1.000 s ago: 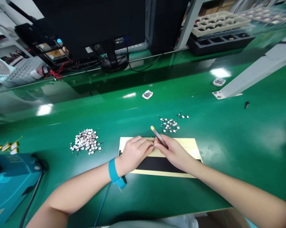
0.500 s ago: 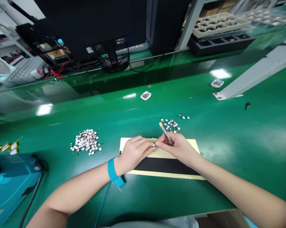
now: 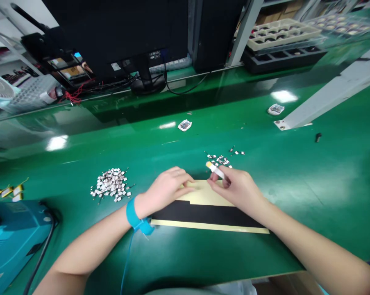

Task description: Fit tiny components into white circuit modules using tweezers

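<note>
My left hand [image 3: 170, 186], with a teal strap [image 3: 135, 215] at the wrist, is over the upper left of a pale yellow sheet [image 3: 209, 192]. Its thumb and fingers are apart with nothing visible between them. A black strip [image 3: 209, 214] lies along the sheet. My right hand [image 3: 237, 184] is closed around a pen-like tool [image 3: 215, 169] with a yellow end, above the sheet's right part. Just beyond it lies a small group of little white parts with dark leads [image 3: 221, 159]. Left of my left hand is a larger pile of similar parts [image 3: 112, 184].
A monitor stand [image 3: 146, 82] and cables are at the back. White-rimmed pieces [image 3: 185, 125] lie mid-table. A metal leg [image 3: 323, 98] slants across the right. A blue machine [image 3: 15, 241] stands at the left, near yellow parts [image 3: 7, 191]. Trays [image 3: 283, 35] sit at the back right.
My left hand has moved left and its fingers have parted from the small white part that was between my hands. My right hand has shifted slightly right, still with the pen-like tool.
</note>
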`<state>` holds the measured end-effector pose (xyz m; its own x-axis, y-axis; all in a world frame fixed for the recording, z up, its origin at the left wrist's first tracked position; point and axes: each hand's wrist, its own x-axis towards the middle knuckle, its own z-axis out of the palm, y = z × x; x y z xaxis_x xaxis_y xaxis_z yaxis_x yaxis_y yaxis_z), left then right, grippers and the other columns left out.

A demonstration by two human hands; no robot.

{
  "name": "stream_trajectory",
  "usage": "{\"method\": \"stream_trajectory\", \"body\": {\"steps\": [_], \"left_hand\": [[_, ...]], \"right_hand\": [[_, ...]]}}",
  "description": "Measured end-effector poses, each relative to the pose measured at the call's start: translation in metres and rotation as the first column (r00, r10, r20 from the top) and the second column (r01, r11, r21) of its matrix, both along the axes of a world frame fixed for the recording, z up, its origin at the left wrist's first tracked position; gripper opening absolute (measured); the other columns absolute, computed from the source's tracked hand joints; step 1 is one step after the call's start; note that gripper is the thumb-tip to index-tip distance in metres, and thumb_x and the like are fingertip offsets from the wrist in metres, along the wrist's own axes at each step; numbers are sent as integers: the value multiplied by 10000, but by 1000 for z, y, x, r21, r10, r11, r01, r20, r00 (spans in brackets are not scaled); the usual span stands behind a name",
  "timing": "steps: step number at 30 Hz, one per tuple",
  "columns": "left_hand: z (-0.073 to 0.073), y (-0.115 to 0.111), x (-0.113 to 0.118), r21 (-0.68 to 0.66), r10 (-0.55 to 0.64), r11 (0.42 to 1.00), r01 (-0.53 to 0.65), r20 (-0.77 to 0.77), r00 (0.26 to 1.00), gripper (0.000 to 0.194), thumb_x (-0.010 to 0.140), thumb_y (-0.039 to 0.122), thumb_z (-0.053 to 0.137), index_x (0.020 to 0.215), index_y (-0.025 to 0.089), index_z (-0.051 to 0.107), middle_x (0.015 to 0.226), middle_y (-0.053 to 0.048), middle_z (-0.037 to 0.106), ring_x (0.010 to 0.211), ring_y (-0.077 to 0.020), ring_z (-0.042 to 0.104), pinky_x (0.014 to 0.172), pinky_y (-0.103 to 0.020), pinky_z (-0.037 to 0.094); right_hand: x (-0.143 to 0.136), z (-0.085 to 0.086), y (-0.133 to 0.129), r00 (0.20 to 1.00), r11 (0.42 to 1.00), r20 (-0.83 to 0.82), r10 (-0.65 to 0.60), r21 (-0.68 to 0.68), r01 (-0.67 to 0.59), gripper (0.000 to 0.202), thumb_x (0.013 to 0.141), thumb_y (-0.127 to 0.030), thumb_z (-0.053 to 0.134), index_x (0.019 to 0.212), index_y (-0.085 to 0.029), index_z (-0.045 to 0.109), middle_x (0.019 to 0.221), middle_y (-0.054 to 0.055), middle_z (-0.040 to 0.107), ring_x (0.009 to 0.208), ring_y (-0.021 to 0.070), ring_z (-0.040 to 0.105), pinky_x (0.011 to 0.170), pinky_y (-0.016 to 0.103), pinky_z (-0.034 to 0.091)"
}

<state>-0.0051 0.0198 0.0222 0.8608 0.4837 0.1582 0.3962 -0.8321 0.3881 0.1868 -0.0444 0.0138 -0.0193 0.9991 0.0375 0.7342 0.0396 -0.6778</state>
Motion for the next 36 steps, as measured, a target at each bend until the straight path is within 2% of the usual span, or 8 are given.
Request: {"method": "stream_trajectory", "body": {"steps": [5, 9, 12, 15, 21, 30, 33, 36], "left_hand": [[20, 14, -14, -60, 77, 994, -90, -195, 978, 129, 795, 288, 498, 804, 188, 579, 759, -3, 599, 677, -139, 557, 582, -226, 402], [13, 1, -9, -39, 39, 998, -55, -326, 944, 181, 739, 335, 568, 798, 165, 575, 773, -31, 599, 693, -175, 573, 589, -253, 413], [8, -9, -3, -9, 16, 1000, -21, -389, 921, 130, 753, 263, 559, 704, 144, 545, 712, -39, 589, 641, -180, 565, 541, -255, 398], [7, -11, -1, -18, 4, 1000, -11, -352, 936, 111, 777, 206, 521, 688, 139, 515, 688, -32, 576, 618, -166, 550, 534, -250, 390], [1, -9, 4, -200, 126, 968, -152, -140, 982, 62, 800, 195, 473, 758, 160, 501, 716, -1, 549, 629, -123, 514, 550, -219, 382], [-20, -17, 16, -562, 334, 807, -180, 184, 924, 140, 798, 166, 466, 902, 160, 558, 798, -25, 540, 755, -118, 526, 678, -225, 422], [-27, -16, 18, -685, 424, 711, -157, 240, 873, 122, 785, 204, 496, 840, 149, 590, 809, -38, 551, 762, -126, 542, 690, -241, 438], [-30, -15, 19, -813, 550, 571, -114, 276, 788, 103, 739, 214, 559, 793, 130, 581, 801, -40, 575, 735, -118, 564, 684, -238, 461]], "right_hand": [[17, -1, 7, 971, 995, 235, -48, 91, 27, 137, 753, -272, 507, 659, -192, 448, 574, 2, 527, 443, 111, 437, 447, 225, 299], [0, -6, -6, 954, 982, 233, 190, -44, -185, 76, 769, -256, 506, 728, -196, 528, 475, -28, 534, 396, 121, 477, 428, 224, 299], [-19, -10, -19, 894, 926, 248, 372, -38, -375, 62, 755, -217, 540, 799, -188, 573, 632, 8, 630, 541, 153, 581, 499, 237, 361], [-30, -13, -24, 853, 891, 301, 426, 21, -453, 153, 727, -194, 583, 876, -161, 583, 758, 39, 640, 639, 179, 613, 525, 253, 395], [-36, -15, -24, 800, 877, 451, 395, 73, -475, 234, 721, -237, 604, 932, -140, 577, 787, 44, 606, 601, 179, 609, 463, 268, 409], [-43, -13, -32, 694, 866, 593, 408, -11, -500, 164, 737, -79, 531, 876, -147, 587, 763, 30, 572, 533, 158, 579, 414, 268, 399], [-44, -13, -32, 716, 874, 559, 419, -34, -485, 144, 728, -62, 529, 841, -131, 588, 763, 45, 574, 528, 155, 574, 423, 261, 399], [-43, -13, -29, 824, 898, 371, 428, -67, -436, 154, 680, -59, 579, 816, -130, 581, 764, 36, 581, 561, 135, 573, 478, 235, 413]]}}
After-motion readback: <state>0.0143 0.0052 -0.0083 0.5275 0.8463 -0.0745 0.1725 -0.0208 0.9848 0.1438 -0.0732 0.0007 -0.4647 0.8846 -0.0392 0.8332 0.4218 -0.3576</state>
